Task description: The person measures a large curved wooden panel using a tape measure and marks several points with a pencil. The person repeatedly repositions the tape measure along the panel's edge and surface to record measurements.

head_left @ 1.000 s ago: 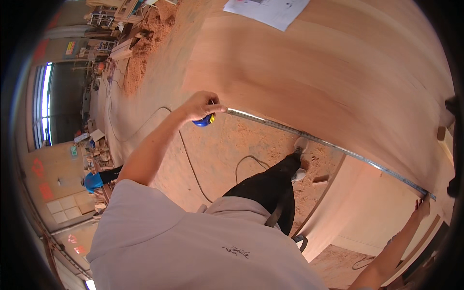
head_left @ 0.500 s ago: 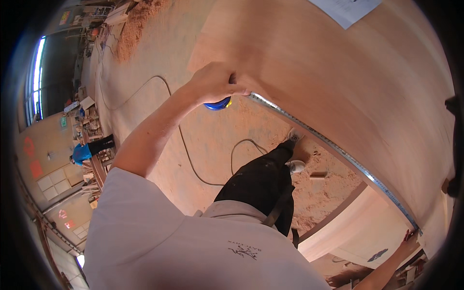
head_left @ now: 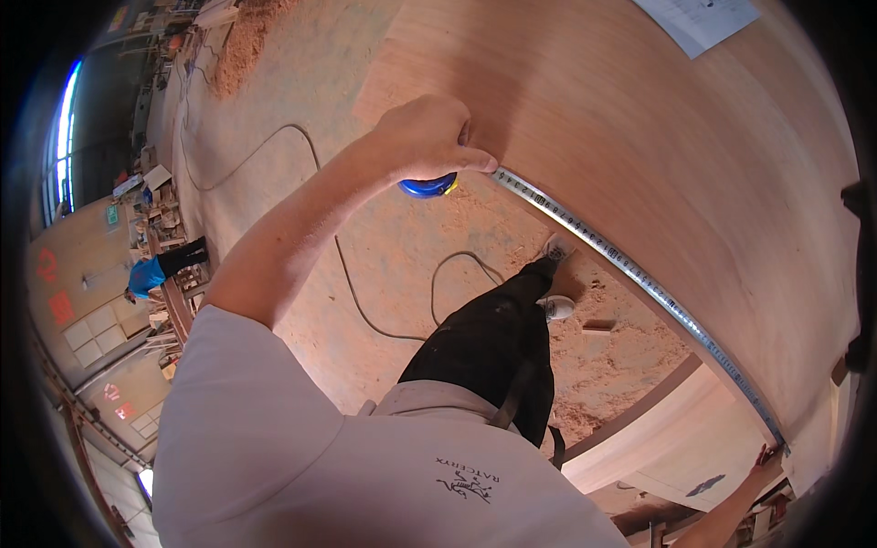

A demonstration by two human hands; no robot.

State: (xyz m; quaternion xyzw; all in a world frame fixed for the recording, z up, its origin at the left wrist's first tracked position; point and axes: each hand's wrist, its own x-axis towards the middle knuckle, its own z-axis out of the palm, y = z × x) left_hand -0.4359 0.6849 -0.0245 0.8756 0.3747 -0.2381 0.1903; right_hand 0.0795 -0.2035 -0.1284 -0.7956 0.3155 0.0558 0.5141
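My left hand (head_left: 427, 137) is closed round a blue tape measure (head_left: 426, 188), its thumb pressed on the blade where it leaves the case. The silver tape blade (head_left: 614, 253) runs along the near edge of a large wooden panel (head_left: 548, 100), its marked face turned up. At the far end of the blade, by the panel's lower right corner, my right hand (head_left: 766, 466) has its fingers closed on the tape's end. That hand is small and partly hidden in the picture.
A paper sheet (head_left: 699, 26) lies on the panel. Below it a curved wooden piece (head_left: 630, 411) shows. A long hose (head_left: 356, 297), a small wood block (head_left: 598, 326) and sawdust lie on the floor by my feet. A person in blue (head_left: 148, 277) bends at a cluttered bench.
My left hand with the tape measure has shifted slightly right and up in the picture. The blade's markings now show more clearly. The whole view has tilted a little; both hands keep their hold.
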